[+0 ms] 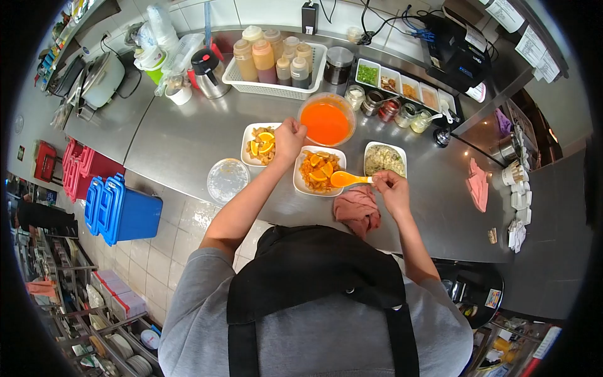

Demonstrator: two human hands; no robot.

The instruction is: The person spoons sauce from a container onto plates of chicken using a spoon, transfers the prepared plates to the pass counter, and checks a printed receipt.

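My right hand (392,190) grips the white handle end of a spoon (347,180), whose bowl is orange with sauce. The spoon's bowl is over the right side of a white square dish (301,183) of chopped food topped with orange slices (321,171). My left hand (290,139) is closed beside a clear tub (303,105) of orange-red sauce (325,123); whether it pinches anything is hidden. Just left of that hand lies a second white dish (247,152) with orange slices on chopped food. To the right, a third dish (404,164) holds pale rice-like food.
A clear round lid (228,180) lies at the counter's left front. A pink cloth (357,212) sits at the front edge. Behind are a basket (264,90) of sauce bottles, a steel jug (210,75), small jars (389,110) and a topping tray (411,80).
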